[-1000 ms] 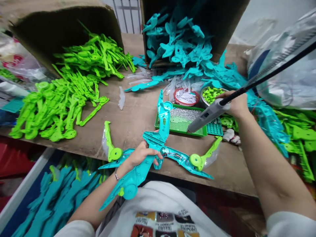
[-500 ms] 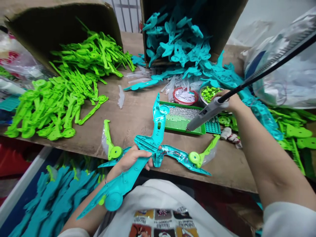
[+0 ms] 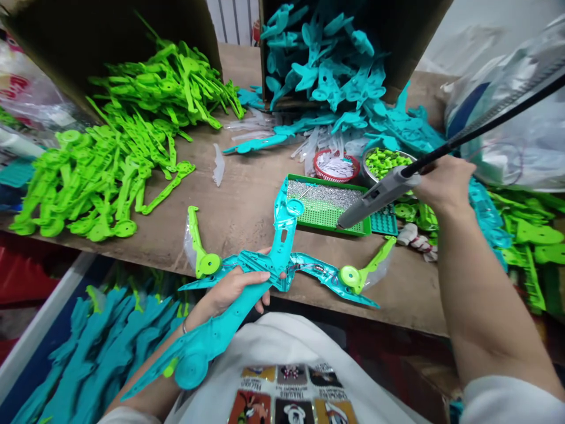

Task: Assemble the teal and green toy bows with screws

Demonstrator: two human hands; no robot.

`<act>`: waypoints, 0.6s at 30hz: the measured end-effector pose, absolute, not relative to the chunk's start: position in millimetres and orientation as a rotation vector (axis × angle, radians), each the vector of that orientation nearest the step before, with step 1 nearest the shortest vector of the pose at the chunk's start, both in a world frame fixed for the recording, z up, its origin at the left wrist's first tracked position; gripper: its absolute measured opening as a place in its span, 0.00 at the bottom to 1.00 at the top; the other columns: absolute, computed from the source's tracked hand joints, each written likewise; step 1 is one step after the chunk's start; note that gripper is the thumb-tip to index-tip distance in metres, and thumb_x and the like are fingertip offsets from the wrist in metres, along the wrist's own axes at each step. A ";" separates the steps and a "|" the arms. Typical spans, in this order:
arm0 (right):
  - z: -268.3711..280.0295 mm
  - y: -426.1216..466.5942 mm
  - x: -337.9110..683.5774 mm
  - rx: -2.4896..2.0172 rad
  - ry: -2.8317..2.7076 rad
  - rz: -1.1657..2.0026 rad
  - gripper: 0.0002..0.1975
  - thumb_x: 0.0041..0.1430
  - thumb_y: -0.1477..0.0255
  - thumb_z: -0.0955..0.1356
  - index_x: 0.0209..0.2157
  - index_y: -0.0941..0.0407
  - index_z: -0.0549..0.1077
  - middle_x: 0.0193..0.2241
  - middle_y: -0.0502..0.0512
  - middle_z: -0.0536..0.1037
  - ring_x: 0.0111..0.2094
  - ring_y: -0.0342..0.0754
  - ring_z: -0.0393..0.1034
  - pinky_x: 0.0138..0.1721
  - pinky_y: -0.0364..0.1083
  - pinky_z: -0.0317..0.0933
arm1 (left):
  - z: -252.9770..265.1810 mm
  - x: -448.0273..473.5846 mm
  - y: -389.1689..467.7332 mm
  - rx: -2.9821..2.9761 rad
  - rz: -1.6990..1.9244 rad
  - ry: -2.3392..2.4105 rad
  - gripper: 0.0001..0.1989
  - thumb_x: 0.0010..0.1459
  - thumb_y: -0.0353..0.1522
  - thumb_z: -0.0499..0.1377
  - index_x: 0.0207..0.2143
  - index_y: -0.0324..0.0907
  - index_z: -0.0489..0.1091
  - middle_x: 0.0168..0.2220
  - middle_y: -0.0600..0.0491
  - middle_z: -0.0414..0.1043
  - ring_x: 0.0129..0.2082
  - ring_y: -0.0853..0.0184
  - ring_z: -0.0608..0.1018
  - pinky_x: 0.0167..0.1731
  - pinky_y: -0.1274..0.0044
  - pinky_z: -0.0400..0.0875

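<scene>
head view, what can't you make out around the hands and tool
All in the head view:
Left hand: palm, covered by the blue part.
Right hand: most fingers, behind the hand and grey tool.
Black rod: far end, cut off by the right edge.
Metal bits: single shapes, too small.

The single head-worn camera looks forward and down over the bench (image 3: pixel 249 191), with the wearer's shirt (image 3: pixel 286 347) close beneath.

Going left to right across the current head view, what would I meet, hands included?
Front lime-green heap → left hand → red basket → metal bowl → right hand → clear plastic bag.
</scene>
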State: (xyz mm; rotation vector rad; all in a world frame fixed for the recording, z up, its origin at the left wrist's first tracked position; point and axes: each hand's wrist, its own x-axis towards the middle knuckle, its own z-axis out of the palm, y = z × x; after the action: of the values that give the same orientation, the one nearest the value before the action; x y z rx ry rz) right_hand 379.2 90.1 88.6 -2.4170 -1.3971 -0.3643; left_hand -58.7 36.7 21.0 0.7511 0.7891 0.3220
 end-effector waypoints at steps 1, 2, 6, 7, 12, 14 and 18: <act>91.1 77.5 372.4 -2.392 -1.274 -0.368 0.07 0.48 0.79 0.73 0.31 0.66 0.82 0.29 0.72 0.82 0.33 0.53 0.78 0.38 0.51 0.64 | 21.9 -59.1 35.7 0.738 0.322 0.785 0.38 0.54 0.37 0.68 0.66 0.44 0.63 0.45 0.44 0.81 0.21 0.69 0.79 0.16 0.79 0.75; 93.8 62.7 362.8 -2.349 -1.148 -0.361 0.09 0.47 0.80 0.73 0.34 0.64 0.83 0.31 0.71 0.83 0.33 0.53 0.79 0.38 0.50 0.66 | 22.7 -59.4 34.9 0.728 0.318 0.781 0.39 0.54 0.37 0.67 0.67 0.45 0.62 0.46 0.44 0.80 0.21 0.69 0.79 0.16 0.79 0.75; 102.0 -2.8 296.6 -1.814 -1.105 -0.311 0.20 0.48 0.75 0.76 0.46 0.49 0.82 0.32 0.59 0.84 0.29 0.52 0.78 0.30 0.51 0.69 | 23.8 -59.5 32.4 0.734 0.286 0.760 0.41 0.56 0.35 0.66 0.70 0.48 0.57 0.48 0.44 0.80 0.22 0.69 0.79 0.18 0.79 0.76; 101.8 -15.1 276.0 -1.689 -1.223 -0.203 0.19 0.51 0.74 0.75 0.46 0.45 0.82 0.35 0.57 0.84 0.31 0.52 0.78 0.31 0.52 0.70 | 23.9 -59.4 31.9 0.746 0.281 0.753 0.41 0.57 0.35 0.66 0.70 0.48 0.56 0.49 0.43 0.80 0.22 0.69 0.80 0.18 0.79 0.77; 77.3 -15.6 194.9 -1.443 -1.538 0.520 0.10 0.60 0.72 0.72 0.44 0.48 0.78 0.36 0.51 0.83 0.36 0.48 0.79 0.38 0.50 0.74 | 23.7 -61.5 28.4 0.763 0.288 0.751 0.42 0.58 0.35 0.66 0.71 0.50 0.53 0.50 0.43 0.79 0.22 0.69 0.79 0.18 0.78 0.77; 61.2 4.0 180.5 -1.391 -1.420 0.702 0.07 0.60 0.69 0.73 0.41 0.51 0.75 0.38 0.52 0.83 0.39 0.48 0.80 0.43 0.51 0.76 | 24.2 -64.3 26.2 0.737 0.296 0.762 0.43 0.57 0.36 0.66 0.71 0.51 0.52 0.49 0.44 0.80 0.22 0.69 0.79 0.17 0.79 0.75; 39.9 36.8 168.4 -1.331 -1.296 0.770 0.09 0.55 0.67 0.76 0.34 0.53 0.74 0.41 0.53 0.83 0.43 0.48 0.79 0.46 0.50 0.75 | 25.8 -70.8 22.4 0.740 0.323 0.764 0.43 0.58 0.35 0.65 0.72 0.52 0.51 0.50 0.44 0.79 0.21 0.70 0.78 0.17 0.80 0.75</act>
State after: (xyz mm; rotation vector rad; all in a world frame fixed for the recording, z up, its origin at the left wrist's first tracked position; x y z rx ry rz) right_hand 168.4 36.8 39.9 -1.3307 -1.2964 0.7702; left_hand -70.8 22.4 25.8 0.7395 0.7643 0.3229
